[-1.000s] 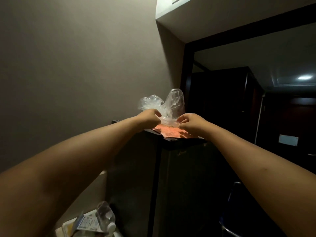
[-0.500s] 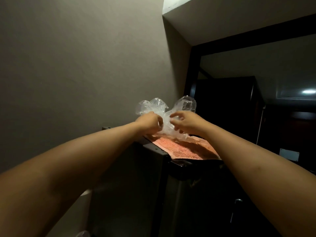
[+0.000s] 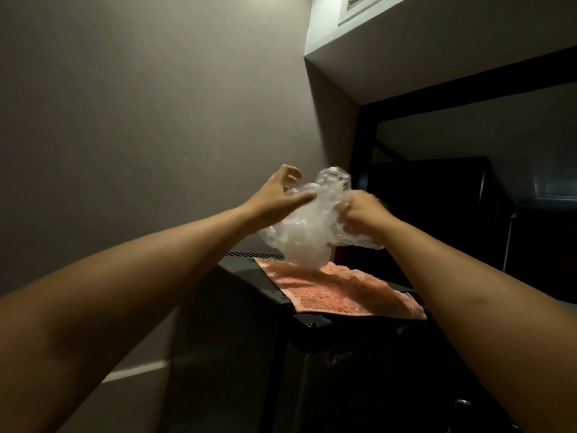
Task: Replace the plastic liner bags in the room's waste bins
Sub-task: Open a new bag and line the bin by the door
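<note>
A crumpled clear plastic liner bag (image 3: pixel 307 226) hangs in the air just above an orange towel (image 3: pixel 337 292) that lies on a dark cabinet top. My right hand (image 3: pixel 362 210) grips the bag's right side with curled fingers. My left hand (image 3: pixel 278 195) is spread at the bag's left side, thumb stretched along the plastic and fingers loosely bent; it touches the bag without gripping it. No waste bin is in view.
The dark cabinet (image 3: pixel 281 339) stands against a grey wall (image 3: pixel 140 135), with a vent grille (image 3: pixel 253 254) at its back edge. A dark doorway frame (image 3: pixel 365 145) and a dim room lie to the right. A white bulkhead (image 3: pixel 374 35) hangs overhead.
Both hands have lifted the bag up off the towel. My left hand has let go of its pinch and spread its fingers. The camera has tilted so more of the towel shows.
</note>
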